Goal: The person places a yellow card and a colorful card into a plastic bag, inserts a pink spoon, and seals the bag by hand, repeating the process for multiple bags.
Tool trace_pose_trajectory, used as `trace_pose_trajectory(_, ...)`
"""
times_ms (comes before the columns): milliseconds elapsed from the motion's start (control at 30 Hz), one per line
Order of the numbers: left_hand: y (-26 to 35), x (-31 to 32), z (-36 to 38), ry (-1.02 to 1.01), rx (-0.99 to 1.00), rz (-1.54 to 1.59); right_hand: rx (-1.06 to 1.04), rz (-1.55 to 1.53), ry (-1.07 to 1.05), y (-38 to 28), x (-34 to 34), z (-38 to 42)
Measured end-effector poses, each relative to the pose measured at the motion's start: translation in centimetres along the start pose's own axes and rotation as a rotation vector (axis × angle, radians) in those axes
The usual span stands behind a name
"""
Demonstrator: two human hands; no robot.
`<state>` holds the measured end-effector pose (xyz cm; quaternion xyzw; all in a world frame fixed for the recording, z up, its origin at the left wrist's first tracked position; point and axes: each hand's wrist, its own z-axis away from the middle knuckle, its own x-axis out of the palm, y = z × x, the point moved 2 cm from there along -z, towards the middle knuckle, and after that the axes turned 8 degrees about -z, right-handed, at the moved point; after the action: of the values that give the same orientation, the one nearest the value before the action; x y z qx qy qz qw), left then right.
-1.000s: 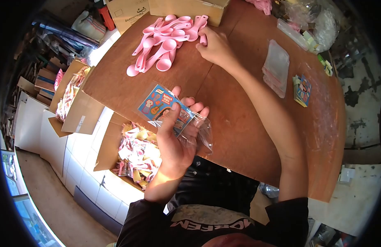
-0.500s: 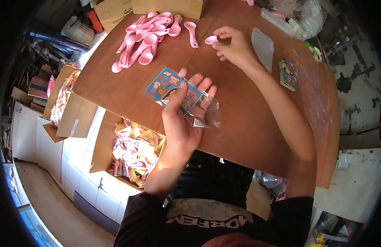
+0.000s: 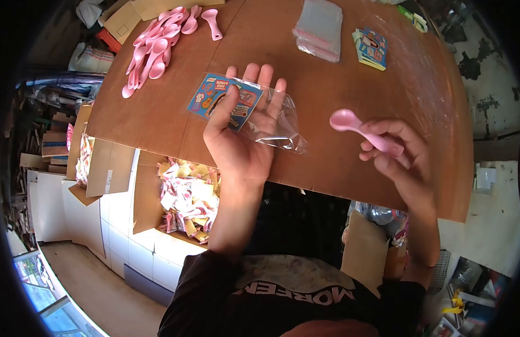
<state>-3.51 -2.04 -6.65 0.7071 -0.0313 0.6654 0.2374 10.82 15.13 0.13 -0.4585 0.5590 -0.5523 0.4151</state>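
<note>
In my left hand (image 3: pixel 243 135) lies a clear plastic bag (image 3: pixel 279 121) with a blue printed card (image 3: pixel 206 92) in it. The thumb presses the card against the palm, and the bag's loose end spreads to the right. My right hand (image 3: pixel 403 157) pinches a pink plastic spoon (image 3: pixel 369 133) by its handle, bowl pointing left, a short way right of the bag. Beyond my left hand, at the table's far left, is a pile of pink spoons (image 3: pixel 156 48). A single pink spoon (image 3: pixel 212 23) lies just right of that pile.
On the brown table (image 3: pixel 305 174) are a stack of clear bags (image 3: pixel 319 31) and a small stack of printed cards (image 3: pixel 372 48). Below the left edge stands an open carton (image 3: pixel 147 194) full of packed pieces. Another carton (image 3: pixel 111 168) stands farther left.
My right hand has come back from the far side of the table to the near right, bringing the pink spoon. The left hand still holds the bagged card. The view has shifted.
</note>
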Motion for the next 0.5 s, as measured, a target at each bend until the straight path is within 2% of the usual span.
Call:
trace_pose_trajectory(33, -0.4, 0.1, 0.2, -0.003, -0.008, 0.0, -0.005, -0.157, -0.067, 0.0, 0.3, 1.0)
trace_pose_trajectory(133, -1.5, 0.5, 0.8, 0.024, -0.078, 0.092, -0.322, 0.194, 0.02, 2.4, -0.2, 2.9)
trace_pose_trajectory(167, -1.9, 0.8, 1.0, 0.022, -0.154, 0.118, -0.329, 0.194, 0.026, 2.3, 0.1, 2.8)
trace_pose_trajectory(233, -2.8, 1.7, 1.4, 0.002, -0.236, 0.135, -0.637, 0.733, 0.138, 1.6, 1.2, 2.1)
trace_pose_trajectory(267, -3.2, 2.1, 1.9, 0.004, -0.273, 0.14, -0.64, 0.734, 0.153, 1.5, 1.6, 1.7)
trace_pose_trajectory(367, -4.1, 3.1, 2.9, 0.012, -0.35, 0.13, -0.933, 0.976, 0.106, 0.9, 2.5, 0.1)
trace_pose_trajectory(400, -4.3, 3.1, 3.0, -0.003, -0.362, 0.094, -1.016, 0.972, 0.094, 1.0, 2.3, -0.4)
trace_pose_trajectory(433, -4.3, 3.0, 3.1, -0.018, -0.369, 0.06, -1.018, 0.981, 0.095, 0.7, 2.0, -0.5)
trace_pose_trajectory(500, -4.1, 2.5, 3.0, -0.02, -0.368, 0.059, -1.035, 1.009, -0.04, 0.0, 1.7, -0.6)
